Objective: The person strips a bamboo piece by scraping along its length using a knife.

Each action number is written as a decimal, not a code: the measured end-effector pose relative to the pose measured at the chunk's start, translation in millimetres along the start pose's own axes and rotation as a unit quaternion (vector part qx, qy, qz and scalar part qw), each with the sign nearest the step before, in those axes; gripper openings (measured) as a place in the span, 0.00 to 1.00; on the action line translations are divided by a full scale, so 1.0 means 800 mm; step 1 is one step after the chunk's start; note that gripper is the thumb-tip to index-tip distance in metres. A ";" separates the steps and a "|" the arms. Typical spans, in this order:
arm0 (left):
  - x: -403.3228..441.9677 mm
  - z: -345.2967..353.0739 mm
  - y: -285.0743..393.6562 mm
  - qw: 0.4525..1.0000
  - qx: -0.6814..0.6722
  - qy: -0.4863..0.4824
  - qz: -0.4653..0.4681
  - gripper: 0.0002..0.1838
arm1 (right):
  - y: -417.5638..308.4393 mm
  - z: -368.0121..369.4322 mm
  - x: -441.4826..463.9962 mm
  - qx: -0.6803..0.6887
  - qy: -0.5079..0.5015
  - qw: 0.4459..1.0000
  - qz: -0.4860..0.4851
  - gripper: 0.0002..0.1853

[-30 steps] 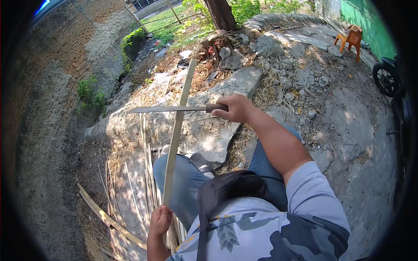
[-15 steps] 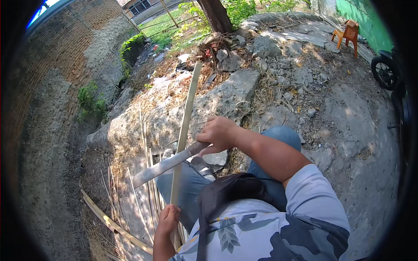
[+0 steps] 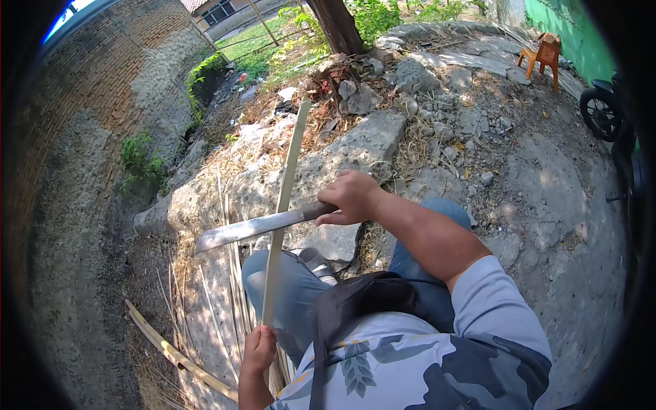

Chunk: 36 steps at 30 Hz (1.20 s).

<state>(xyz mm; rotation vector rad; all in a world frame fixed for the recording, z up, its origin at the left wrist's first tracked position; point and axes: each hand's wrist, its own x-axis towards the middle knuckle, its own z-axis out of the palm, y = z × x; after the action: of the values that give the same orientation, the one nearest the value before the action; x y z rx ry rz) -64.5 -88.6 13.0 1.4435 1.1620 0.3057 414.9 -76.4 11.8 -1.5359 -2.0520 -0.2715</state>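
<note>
My right hand (image 3: pixel 350 198) is closed around the dark handle of a machete (image 3: pixel 253 227). Its broad metal blade points left and crosses over a long pale bamboo strip (image 3: pixel 290 157). My left hand (image 3: pixel 260 347) grips the lower end of that strip, which stands up and leans slightly right at its top. Whether the blade's edge touches the strip I cannot tell. Beside my left knee, several thin bamboo strips (image 3: pixel 236 273) lie on the ground. A thicker split bamboo piece (image 3: pixel 171 352) lies farther left.
A concrete slab (image 3: pixel 369 140) and rubble (image 3: pixel 444 123) lie ahead, before a tree trunk (image 3: pixel 338 27). On the left rises a brick wall (image 3: pixel 89 75). An orange chair (image 3: pixel 543 58) and part of a motorcycle (image 3: pixel 605 109) are at the right. A black bag (image 3: pixel 369 301) rests on my lap.
The machete has moved up along the bamboo strip, and its blade now lies nearer to level. My right hand has risen slightly. The strip's top has shifted a little left.
</note>
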 end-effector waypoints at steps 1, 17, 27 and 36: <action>0.002 0.003 0.001 1.000 -0.014 0.004 0.005 0.25 | -0.013 0.001 0.003 0.012 0.011 0.999 -0.029 0.32; -0.016 -0.023 -0.017 0.999 0.006 0.029 0.011 0.24 | 0.023 -0.020 -0.009 -0.004 -0.028 0.986 0.165 0.34; -0.002 -0.019 -0.018 1.000 -0.030 -0.001 0.001 0.24 | 0.011 0.000 0.002 0.018 0.059 0.996 -0.070 0.29; -0.010 -0.027 -0.025 0.994 0.105 0.040 0.020 0.24 | 0.042 -0.026 -0.012 -0.018 -0.061 0.964 0.260 0.33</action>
<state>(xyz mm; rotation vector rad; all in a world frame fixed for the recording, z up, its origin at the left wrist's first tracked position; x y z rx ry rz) -93.6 -85.9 5.2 1.6516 1.2606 0.2772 454.8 -83.4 18.0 -2.0857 -1.6518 -0.0106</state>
